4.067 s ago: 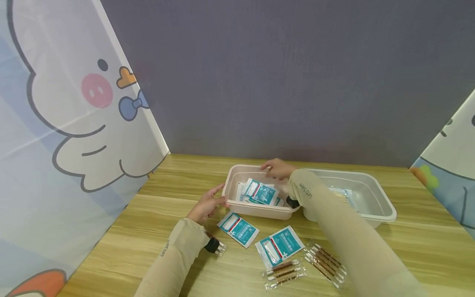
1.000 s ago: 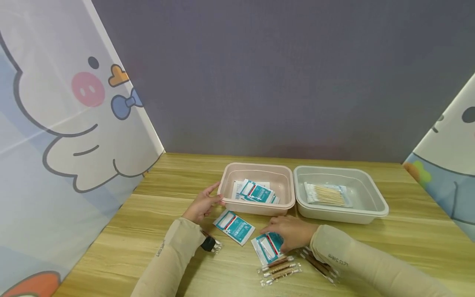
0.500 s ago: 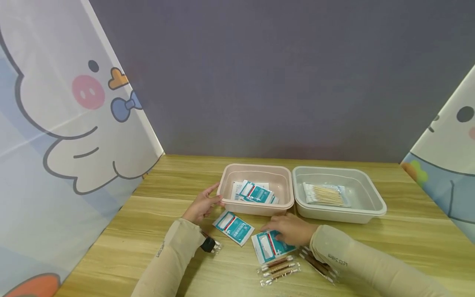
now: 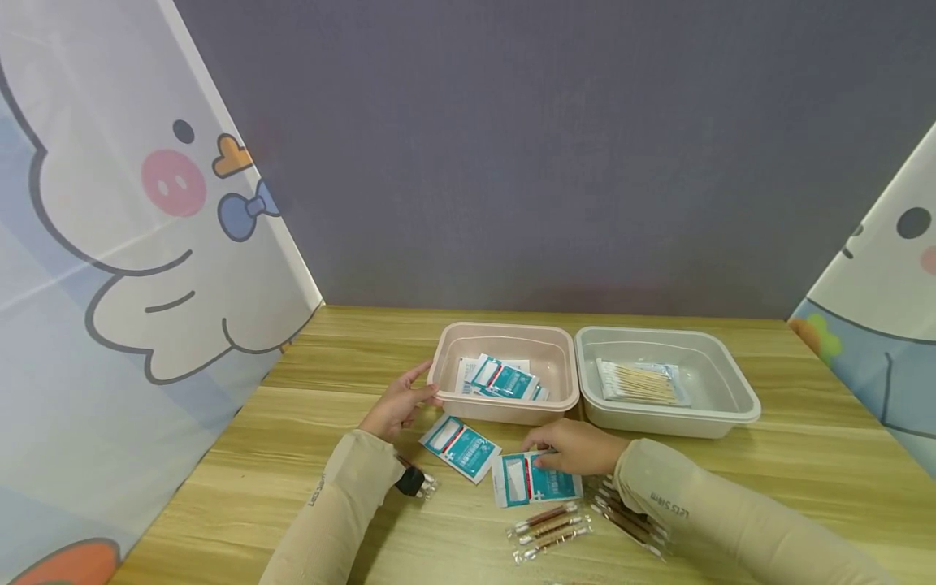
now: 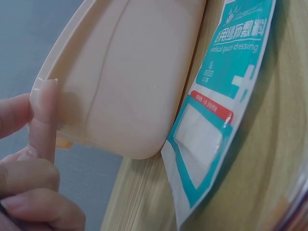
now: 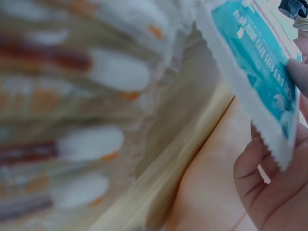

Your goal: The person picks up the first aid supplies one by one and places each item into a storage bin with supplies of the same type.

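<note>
My left hand (image 4: 400, 404) pinches the near left corner of the pink plastic bin (image 4: 504, 412), thumb (image 5: 45, 113) against the outside of its rim. Several teal-and-white gauze dressing packets (image 4: 504, 379) lie inside this bin. In front of it, my right hand (image 4: 581, 448) grips another gauze dressing packet (image 4: 537, 483) by its far edge. The right wrist view shows that packet (image 6: 260, 62) tilted, with the thumb on its printed face and fingers behind. One more gauze packet (image 4: 461, 448) lies flat on the table between the hands.
Right of the pink bin stands a grey-white bin (image 4: 720, 386) holding a bag of wooden cotton swabs (image 4: 643, 383). Brown-stick swabs in clear wrappers lie in front (image 4: 552, 532), below the right wrist (image 4: 629, 520) and beside the left wrist (image 4: 427, 486). A grey wall panel (image 4: 556, 162) rises behind.
My right hand came out of the pink bin down to the nearer gauze packet. It now holds that packet, which has turned and shifted slightly away from the swabs. The left hand stays at the rim.
</note>
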`<action>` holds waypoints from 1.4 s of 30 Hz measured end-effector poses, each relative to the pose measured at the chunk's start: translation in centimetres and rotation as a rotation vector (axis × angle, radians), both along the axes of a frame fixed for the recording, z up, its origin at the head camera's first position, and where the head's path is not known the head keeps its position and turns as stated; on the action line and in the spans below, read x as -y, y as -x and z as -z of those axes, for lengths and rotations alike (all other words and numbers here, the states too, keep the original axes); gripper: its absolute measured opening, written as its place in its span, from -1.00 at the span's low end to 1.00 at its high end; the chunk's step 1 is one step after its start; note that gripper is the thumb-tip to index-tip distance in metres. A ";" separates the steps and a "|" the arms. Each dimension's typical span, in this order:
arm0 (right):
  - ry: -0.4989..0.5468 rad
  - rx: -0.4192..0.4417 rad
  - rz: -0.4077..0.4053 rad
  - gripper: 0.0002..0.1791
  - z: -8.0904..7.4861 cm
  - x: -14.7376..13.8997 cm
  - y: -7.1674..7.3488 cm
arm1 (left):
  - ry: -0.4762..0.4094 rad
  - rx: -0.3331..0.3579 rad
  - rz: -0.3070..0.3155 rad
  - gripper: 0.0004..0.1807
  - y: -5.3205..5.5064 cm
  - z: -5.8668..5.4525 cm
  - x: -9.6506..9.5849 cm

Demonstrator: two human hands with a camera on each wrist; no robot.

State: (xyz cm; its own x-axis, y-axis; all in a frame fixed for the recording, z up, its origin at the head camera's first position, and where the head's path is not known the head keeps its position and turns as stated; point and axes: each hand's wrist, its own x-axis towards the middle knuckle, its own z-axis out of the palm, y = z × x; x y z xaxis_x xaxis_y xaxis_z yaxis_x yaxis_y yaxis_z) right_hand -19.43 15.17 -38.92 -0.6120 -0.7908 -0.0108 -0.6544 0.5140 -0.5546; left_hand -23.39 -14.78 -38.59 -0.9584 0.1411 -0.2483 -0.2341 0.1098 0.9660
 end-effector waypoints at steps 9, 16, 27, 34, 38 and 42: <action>0.140 0.064 -0.051 -0.70 -0.4 0.1 0.0 | -0.002 0.000 -0.005 -0.40 -0.1 0.0 0.0; 0.201 0.112 -0.031 -0.63 -1.2 0.3 -0.3 | -0.001 0.007 -0.002 -0.39 0.0 0.1 0.0; 0.191 0.189 0.012 -0.59 -2.2 -0.2 0.0 | 0.005 0.014 0.006 -0.38 0.1 0.1 0.1; 0.249 0.213 -0.023 -0.51 -3.5 -0.4 0.5 | 0.003 0.012 -0.003 -0.39 0.1 0.2 0.2; 0.277 0.272 -0.004 -0.54 -4.3 -0.3 0.6 | 0.002 0.009 0.001 -0.40 0.1 0.2 0.2; 0.271 0.284 0.028 -0.55 -5.3 -0.1 0.9 | 0.001 0.000 0.007 -0.40 0.1 0.2 0.2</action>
State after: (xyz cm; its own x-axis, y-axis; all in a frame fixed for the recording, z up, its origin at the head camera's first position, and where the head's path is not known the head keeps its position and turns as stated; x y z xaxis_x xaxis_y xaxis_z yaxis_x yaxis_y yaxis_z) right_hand -20.31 15.27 -33.63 -0.6363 -0.7711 0.0242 -0.4429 0.3395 -0.8298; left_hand -23.52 -14.95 -38.77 -0.9573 0.1473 -0.2488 -0.2337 0.1121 0.9658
